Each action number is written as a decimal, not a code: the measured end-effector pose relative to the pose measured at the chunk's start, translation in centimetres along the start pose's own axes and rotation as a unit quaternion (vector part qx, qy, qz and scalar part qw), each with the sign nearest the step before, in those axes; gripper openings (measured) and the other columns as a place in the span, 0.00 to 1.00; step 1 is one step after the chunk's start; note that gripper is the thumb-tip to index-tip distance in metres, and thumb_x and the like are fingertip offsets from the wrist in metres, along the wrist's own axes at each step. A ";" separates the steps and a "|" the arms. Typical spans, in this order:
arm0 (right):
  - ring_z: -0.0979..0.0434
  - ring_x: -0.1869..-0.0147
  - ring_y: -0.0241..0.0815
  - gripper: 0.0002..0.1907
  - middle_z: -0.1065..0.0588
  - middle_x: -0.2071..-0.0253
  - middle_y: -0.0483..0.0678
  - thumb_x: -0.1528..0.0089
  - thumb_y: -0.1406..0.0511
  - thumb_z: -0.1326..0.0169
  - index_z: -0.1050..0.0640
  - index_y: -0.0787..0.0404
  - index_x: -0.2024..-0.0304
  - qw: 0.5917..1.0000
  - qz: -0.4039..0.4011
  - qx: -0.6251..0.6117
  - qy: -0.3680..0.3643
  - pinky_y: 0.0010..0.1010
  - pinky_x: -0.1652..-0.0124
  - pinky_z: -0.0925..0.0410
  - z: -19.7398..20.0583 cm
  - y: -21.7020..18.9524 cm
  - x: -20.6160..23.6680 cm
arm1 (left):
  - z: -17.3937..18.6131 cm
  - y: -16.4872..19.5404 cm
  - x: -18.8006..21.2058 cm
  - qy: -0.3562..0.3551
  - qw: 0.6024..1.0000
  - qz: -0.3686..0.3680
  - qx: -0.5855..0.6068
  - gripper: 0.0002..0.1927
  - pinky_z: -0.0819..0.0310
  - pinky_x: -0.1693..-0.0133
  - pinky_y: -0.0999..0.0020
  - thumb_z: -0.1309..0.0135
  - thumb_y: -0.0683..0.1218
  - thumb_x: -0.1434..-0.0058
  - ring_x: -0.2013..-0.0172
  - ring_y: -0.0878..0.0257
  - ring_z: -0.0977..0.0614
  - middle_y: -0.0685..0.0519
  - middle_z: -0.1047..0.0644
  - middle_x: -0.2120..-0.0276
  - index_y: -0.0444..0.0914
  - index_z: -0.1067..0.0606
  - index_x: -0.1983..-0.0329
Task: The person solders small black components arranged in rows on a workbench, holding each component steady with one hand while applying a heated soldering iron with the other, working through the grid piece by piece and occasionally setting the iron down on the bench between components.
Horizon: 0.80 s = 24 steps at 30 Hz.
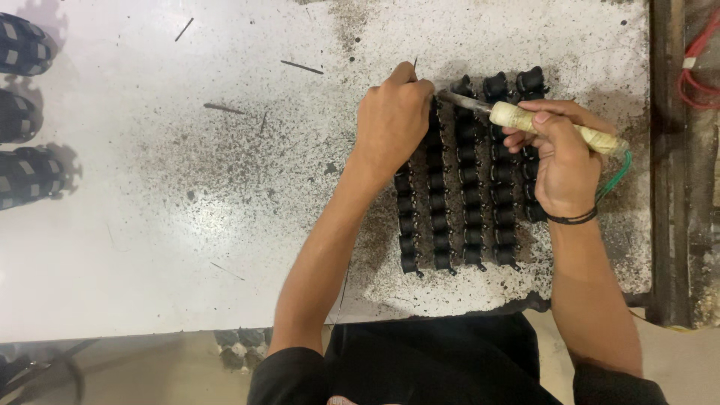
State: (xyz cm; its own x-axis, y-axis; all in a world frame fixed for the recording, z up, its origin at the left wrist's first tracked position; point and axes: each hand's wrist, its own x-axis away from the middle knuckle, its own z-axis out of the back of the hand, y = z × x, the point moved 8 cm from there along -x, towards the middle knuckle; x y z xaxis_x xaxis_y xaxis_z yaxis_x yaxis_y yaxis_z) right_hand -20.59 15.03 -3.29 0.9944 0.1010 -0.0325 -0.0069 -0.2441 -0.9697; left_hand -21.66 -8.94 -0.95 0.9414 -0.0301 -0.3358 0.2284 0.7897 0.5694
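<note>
Soldering iron (525, 120), its pale taped handle clenched in my right hand (559, 161), lies slanted with the metal tip meeting the top of the rows of small black components (465, 195) lined up on the speckled white counter (187, 187). My left hand (390, 124) is closed in a pinching grip on a thin wire (415, 63) just beside the tip. A green cord (616, 176) trails from the handle's end. More black parts (26, 105) sit at the counter's far left edge.

Black short sleeves, black band (572, 218) on right wrist
</note>
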 end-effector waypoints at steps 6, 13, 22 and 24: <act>0.17 0.62 0.50 0.11 0.20 0.60 0.63 0.28 0.72 0.50 0.20 0.75 0.50 1.000 0.000 -0.003 0.011 0.35 0.63 0.23 0.2 0.0 0.2 | -0.5 0.7 -0.1 -0.006 0.999 -0.010 -0.034 0.02 0.22 0.70 0.49 0.45 0.36 0.46 0.72 0.42 0.18 0.42 0.24 0.64 0.32 0.22 0.72; 0.17 0.61 0.50 0.11 0.20 0.60 0.63 0.28 0.72 0.50 0.21 0.76 0.51 0.999 0.026 0.015 0.013 0.35 0.61 0.23 0.3 -0.7 0.4 | 0.0 0.2 0.5 0.002 1.000 -0.013 0.006 0.04 0.21 0.69 0.52 0.43 0.38 0.46 0.73 0.45 0.18 0.46 0.24 0.65 0.36 0.19 0.68; 0.17 0.60 0.50 0.11 0.20 0.58 0.62 0.28 0.72 0.50 0.20 0.75 0.50 1.000 0.027 0.005 -0.003 0.35 0.60 0.23 -0.4 -1.0 0.1 | 0.4 -0.3 0.6 0.042 0.999 -0.011 0.020 0.05 0.22 0.71 0.56 0.43 0.39 0.41 0.73 0.50 0.17 0.53 0.22 0.64 0.39 0.19 0.65; 0.17 0.60 0.50 0.11 0.20 0.58 0.62 0.28 0.72 0.49 0.20 0.75 0.50 1.000 0.025 0.003 -0.006 0.35 0.60 0.23 -0.4 -0.9 0.2 | 0.2 -0.4 0.7 0.042 0.999 -0.015 0.014 0.04 0.22 0.72 0.56 0.43 0.38 0.42 0.74 0.49 0.18 0.51 0.22 0.64 0.38 0.19 0.65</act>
State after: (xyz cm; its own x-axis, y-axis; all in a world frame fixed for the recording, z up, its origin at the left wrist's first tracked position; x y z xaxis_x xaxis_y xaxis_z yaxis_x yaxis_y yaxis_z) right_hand -20.36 14.89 -2.35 0.9913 0.1011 -0.0847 -0.0579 -0.2438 -0.9681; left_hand -21.03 -9.40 -1.20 0.9103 -0.0018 -0.4140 0.2646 0.7718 0.5782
